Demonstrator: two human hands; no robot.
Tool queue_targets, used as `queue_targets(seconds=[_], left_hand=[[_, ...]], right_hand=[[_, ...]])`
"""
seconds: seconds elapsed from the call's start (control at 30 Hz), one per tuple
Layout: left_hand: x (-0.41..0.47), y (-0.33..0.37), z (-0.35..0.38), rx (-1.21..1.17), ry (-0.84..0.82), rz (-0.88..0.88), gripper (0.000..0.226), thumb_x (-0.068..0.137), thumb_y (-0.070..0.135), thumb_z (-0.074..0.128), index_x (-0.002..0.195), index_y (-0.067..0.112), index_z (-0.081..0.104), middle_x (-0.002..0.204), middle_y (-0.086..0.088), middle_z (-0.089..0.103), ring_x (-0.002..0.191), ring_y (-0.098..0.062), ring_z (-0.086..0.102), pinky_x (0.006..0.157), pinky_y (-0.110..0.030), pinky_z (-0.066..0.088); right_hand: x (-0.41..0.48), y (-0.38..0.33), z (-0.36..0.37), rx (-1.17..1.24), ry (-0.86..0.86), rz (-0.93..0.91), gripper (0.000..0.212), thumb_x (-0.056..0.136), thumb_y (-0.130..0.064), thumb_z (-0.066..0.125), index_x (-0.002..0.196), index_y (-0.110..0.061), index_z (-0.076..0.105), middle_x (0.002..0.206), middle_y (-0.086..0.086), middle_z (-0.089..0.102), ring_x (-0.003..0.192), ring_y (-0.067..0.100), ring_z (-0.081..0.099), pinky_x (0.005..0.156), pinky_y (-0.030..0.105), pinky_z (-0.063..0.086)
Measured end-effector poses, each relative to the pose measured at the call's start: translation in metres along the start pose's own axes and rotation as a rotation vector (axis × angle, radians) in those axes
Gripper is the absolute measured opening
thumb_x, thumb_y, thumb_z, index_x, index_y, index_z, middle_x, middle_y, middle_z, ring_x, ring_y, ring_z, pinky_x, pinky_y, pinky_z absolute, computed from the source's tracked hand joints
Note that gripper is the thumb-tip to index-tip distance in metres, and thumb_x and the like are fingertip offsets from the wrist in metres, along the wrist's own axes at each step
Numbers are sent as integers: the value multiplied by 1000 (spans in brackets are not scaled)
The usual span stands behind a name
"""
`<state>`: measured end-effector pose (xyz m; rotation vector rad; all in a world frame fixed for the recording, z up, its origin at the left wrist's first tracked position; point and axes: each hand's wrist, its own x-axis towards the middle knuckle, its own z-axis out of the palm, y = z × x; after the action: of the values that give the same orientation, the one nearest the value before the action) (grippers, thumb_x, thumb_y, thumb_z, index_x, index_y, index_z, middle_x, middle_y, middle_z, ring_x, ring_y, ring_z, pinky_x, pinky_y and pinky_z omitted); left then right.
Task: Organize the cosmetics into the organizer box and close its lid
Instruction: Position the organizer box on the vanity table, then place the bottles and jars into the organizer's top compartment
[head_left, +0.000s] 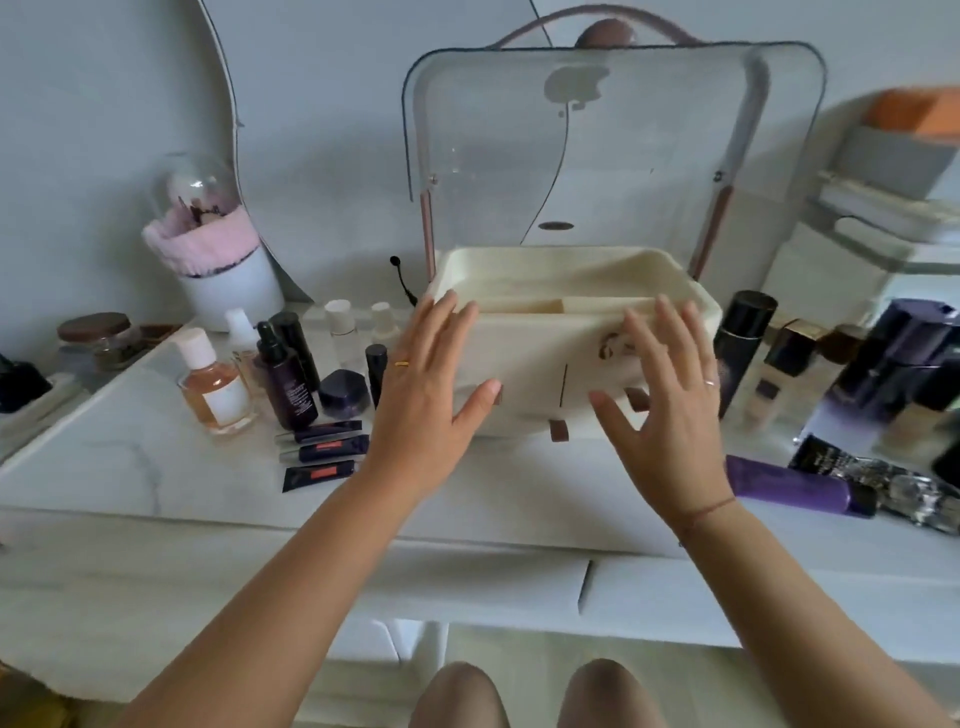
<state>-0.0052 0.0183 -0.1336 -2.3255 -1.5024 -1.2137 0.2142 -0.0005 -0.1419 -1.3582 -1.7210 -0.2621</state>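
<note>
Box: cream plastic organizer box (524, 358), mid-table, clear domed lid (613, 145) raised, tray looks empty.
Hands: left hand (426, 395) and right hand (670, 410) spread, holding nothing.
Cosmetics: amber glass bottle (218, 395), left cluster; likely heavy, slippery, fragile; grip body.

A white pot (231, 291) with pink fluff stands on the marble table (130, 467), a grey box (888, 156) far right.
</note>
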Motion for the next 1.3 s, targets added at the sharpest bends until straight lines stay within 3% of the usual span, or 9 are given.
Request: queue_targets(seconds=[0.1,0.17,0.27,0.37,0.53,0.67,0.87,1.13,1.3], left_hand=[[1,6,6,52,42,-20,65,89,45,44,143,11,33,152,-8,28,144,-25,14,116,-47,16],[4,12,9,76,58,-10,63,90,46,42,142,10,36,150,-8,33,144,-26,17,117,-48,13],[7,20,14,87,63,53,62,90,46,41,140,9,40,147,-8,39,142,-25,22,117,-44,12],[6,25,20,70,84,80,60,90,44,41,139,9,41,145,-8,42,140,-25,26,116,-48,15],[9,27,24,80,127,70,56,87,40,45,134,9,45,139,-10,47,135,-29,32,115,-42,14],[10,28,22,79,133,59,55,87,40,44,132,10,46,137,-10,48,134,-28,33,115,-36,10],[10,26,21,91,120,76,53,88,38,45,133,11,45,138,-8,47,135,-28,33,115,-31,6],[10,27,22,75,117,68,52,88,38,44,133,12,44,138,-7,47,135,-26,32,115,-44,14],[11,25,18,52,99,78,51,89,39,42,132,12,46,136,-6,49,133,-26,35,114,-35,13]], right_hand=[[-5,3,-13,96,-16,6,54,86,-23,64,137,-17,46,151,6,33,144,22,20,114,20,18],[-11,8,-26,166,56,74,51,85,-22,67,132,-18,49,145,4,40,138,17,32,110,20,27],[-22,31,-51,201,314,238,45,82,-20,71,122,-11,54,125,5,51,119,16,48,102,18,38],[-23,63,-78,213,495,475,50,80,-27,73,121,-10,49,113,1,46,106,15,49,95,17,40],[-15,107,-93,171,408,733,62,77,-35,74,127,-12,45,113,-5,43,107,14,48,92,22,38],[-15,119,-86,153,320,754,56,79,-36,73,126,-14,52,118,-2,53,101,12,54,85,21,40],[-14,121,-79,68,352,768,42,78,-38,72,113,-17,60,109,0,64,89,15,60,73,24,39],[-11,121,-76,-11,352,794,41,78,-40,69,111,-17,62,106,1,65,90,19,61,72,24,37],[-16,113,-78,15,417,730,37,79,-38,70,109,-17,63,103,-1,65,87,14,60,73,24,38]])
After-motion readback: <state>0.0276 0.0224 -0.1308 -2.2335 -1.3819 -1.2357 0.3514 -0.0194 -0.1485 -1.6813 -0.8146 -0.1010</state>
